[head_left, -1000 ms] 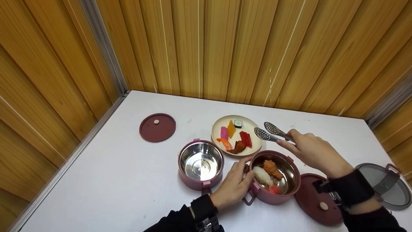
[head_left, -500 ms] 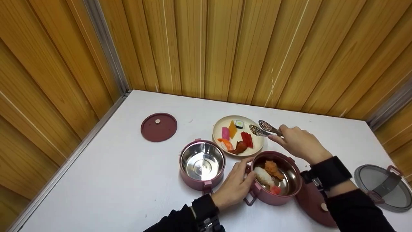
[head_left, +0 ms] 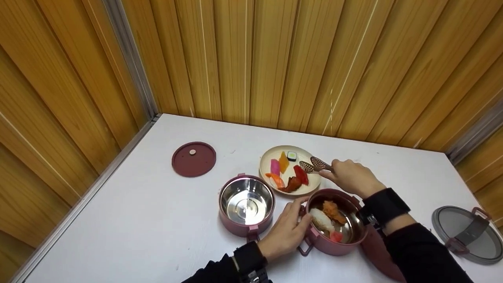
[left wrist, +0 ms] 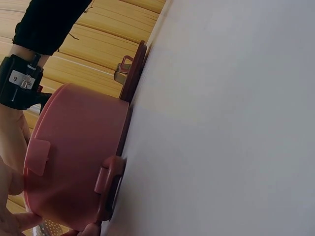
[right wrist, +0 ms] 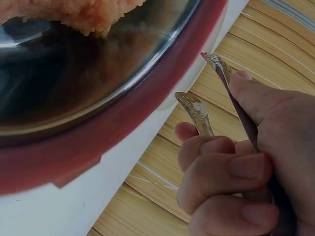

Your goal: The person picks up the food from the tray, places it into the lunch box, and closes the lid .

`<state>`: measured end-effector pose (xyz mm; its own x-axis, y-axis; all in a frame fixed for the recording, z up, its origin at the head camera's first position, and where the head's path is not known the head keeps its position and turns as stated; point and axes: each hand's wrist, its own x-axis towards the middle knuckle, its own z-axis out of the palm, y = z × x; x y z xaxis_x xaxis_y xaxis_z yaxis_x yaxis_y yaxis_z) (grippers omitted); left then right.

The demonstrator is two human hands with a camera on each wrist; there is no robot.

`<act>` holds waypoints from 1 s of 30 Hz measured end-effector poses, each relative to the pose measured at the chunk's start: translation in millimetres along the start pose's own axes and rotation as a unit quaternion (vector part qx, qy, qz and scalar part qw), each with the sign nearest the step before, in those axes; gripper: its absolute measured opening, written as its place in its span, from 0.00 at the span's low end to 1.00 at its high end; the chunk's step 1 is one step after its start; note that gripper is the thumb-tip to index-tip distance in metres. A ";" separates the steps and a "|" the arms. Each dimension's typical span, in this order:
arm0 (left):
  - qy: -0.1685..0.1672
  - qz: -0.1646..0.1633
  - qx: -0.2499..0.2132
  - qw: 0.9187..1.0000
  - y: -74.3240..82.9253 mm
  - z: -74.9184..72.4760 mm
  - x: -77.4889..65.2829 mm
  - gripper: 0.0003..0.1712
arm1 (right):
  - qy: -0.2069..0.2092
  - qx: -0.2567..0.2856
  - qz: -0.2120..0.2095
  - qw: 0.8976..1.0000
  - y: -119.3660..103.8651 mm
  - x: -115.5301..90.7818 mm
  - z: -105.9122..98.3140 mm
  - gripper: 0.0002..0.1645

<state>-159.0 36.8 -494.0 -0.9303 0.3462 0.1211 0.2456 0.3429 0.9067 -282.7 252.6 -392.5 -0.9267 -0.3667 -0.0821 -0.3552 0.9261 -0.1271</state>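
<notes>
My right hand [head_left: 353, 177] holds metal tongs [right wrist: 241, 110] with perforated tips, fingers curled round the handles. The spread tips hover over the right side of a cream plate [head_left: 271, 151], close to a red sushi piece [head_left: 301, 175]. On the plate also lie a brown drumstick [head_left: 292, 184], an orange-topped piece [head_left: 277, 181], a pink piece [head_left: 274, 167], a yellow piece [head_left: 283, 162] and a sushi roll [head_left: 291, 156]. My left hand [head_left: 289, 232] grips the near-left side of a dark pink pot [head_left: 334, 248], which contains a fried drumstick [head_left: 333, 211] and a white sushi piece [head_left: 321, 220].
Left of my left hand stands a second pink pot [head_left: 239, 230] with a shiny steel inside. A dark red lid [head_left: 193, 163] lies at the back left, another lid [head_left: 379, 251] under my right forearm. A grey lid [head_left: 467, 232] lies far right. Wood-patterned walls border the table.
My right hand has moved left with the tongs, bringing their tips from the plate's right edge over the plate. The left hand keeps its hold on the pot.
</notes>
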 end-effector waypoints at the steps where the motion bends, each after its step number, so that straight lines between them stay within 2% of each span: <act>1: 0.001 0.000 0.000 1.000 0.1 -0.5 0.1 0.28 | -0.001 -0.001 0.000 1.000 -2.7 -0.4 -0.4 0.33; 8: 0.005 -0.001 0.008 1.000 1.5 2.5 2.5 0.28 | -0.015 -0.012 -0.006 1.000 -10.5 -1.9 -2.1 0.33; 13: 0.003 0.016 0.010 1.000 4.9 4.2 7.0 0.28 | -0.018 -0.016 -0.003 1.000 -9.0 -2.6 -5.9 0.32; 30: 0.001 0.008 0.001 1.000 7.9 3.2 7.5 0.28 | -0.024 -0.027 -0.006 0.999 -12.7 -8.1 -10.2 0.30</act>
<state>-163.2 45.0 -487.2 -0.9266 0.3502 0.1372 0.2618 0.3389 0.9036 -271.9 244.7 -380.2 -0.9162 -0.3798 -0.1276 -0.3728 0.9248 -0.0757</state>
